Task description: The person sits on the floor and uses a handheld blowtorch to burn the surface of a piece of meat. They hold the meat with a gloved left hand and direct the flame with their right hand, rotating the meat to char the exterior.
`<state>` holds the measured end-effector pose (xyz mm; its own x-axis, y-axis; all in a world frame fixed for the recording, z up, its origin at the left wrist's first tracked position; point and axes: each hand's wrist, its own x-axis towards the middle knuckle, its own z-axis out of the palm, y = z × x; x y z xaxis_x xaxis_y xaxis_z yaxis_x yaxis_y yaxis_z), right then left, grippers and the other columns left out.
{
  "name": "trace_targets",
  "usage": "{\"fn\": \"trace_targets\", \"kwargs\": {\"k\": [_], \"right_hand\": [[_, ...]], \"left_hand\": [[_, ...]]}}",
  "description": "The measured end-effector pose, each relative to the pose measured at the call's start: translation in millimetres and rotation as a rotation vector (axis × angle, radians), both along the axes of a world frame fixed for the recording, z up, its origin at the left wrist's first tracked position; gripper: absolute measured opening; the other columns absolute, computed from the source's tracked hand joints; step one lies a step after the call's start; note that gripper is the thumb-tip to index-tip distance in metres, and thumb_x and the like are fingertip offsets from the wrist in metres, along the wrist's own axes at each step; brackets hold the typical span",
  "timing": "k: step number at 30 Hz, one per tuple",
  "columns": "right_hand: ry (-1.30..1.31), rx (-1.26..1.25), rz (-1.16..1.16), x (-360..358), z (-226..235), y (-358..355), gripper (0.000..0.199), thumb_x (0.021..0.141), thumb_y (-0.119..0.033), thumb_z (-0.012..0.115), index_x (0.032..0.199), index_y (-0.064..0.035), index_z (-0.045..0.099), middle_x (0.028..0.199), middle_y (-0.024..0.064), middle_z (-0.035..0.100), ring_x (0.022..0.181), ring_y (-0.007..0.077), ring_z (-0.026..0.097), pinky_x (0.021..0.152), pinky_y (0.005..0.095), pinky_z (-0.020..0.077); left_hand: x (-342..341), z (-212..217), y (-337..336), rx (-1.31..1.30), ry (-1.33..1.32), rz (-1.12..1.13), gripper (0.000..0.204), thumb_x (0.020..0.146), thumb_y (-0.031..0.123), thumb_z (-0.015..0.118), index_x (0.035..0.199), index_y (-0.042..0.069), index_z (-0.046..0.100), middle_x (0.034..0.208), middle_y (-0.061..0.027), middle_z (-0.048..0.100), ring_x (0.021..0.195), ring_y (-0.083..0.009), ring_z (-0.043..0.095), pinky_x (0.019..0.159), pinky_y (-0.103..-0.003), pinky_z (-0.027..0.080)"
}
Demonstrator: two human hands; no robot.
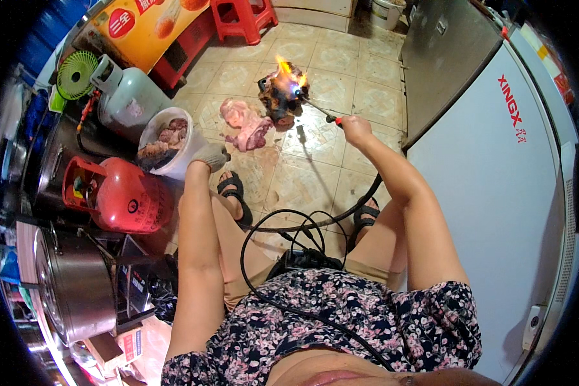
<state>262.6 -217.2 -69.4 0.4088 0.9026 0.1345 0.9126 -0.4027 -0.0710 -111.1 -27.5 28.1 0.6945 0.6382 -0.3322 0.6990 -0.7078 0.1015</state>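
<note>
My right hand (356,130) is closed around the handle of a gas torch (320,110), its thin metal tube reaching forward and left. From the nozzle a flame (283,66) plays over a blackened piece of meat (280,96) on the tiled floor. Left of that lies a pale pink, raw piece of meat with skin (246,123), apart from the fire. My left hand (211,156), in a grey glove with dark fingertips, has its fingers curled in beside a white bucket (193,149) of meat pieces. Nothing shows in that hand.
A grey gas cylinder (134,103) and a red one (132,196) stand on the left, near a small green fan (77,75) and a large steel pot (77,283). A black hose (341,217) loops between my legs. A white freezer (489,212) borders the right; a red stool (243,20) stands ahead.
</note>
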Motion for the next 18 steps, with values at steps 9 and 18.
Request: {"fn": "trace_targets", "kwargs": {"k": [9, 18], "right_hand": [[0.016, -0.045, 0.031, -7.2, 8.1, 1.4, 0.013, 0.078, -0.009, 0.050, 0.081, -0.0070, 0.063, 0.083, 0.0165, 0.065, 0.081, 0.0337, 0.064, 0.064, 0.0435, 0.0504], [-0.006, -0.015, 0.059, -11.2, 7.2, 0.5, 0.011, 0.078, -0.009, 0.051, 0.079, -0.0073, 0.062, 0.080, 0.0160, 0.065, 0.079, 0.0335, 0.064, 0.062, 0.0438, 0.0497]], "left_hand": [[-4.7, -3.5, 2.9, -0.021, 0.020, 0.040, 0.037, 0.082, 0.033, 0.056, 0.101, 0.002, 0.065, 0.100, -0.0242, 0.062, 0.095, -0.0374, 0.060, 0.082, -0.042, 0.047], [-7.0, 1.7, -2.5, 0.037, -0.001, 0.048, 0.036, 0.083, 0.032, 0.056, 0.101, 0.002, 0.065, 0.099, -0.0238, 0.063, 0.094, -0.0374, 0.061, 0.082, -0.042, 0.047]]}}
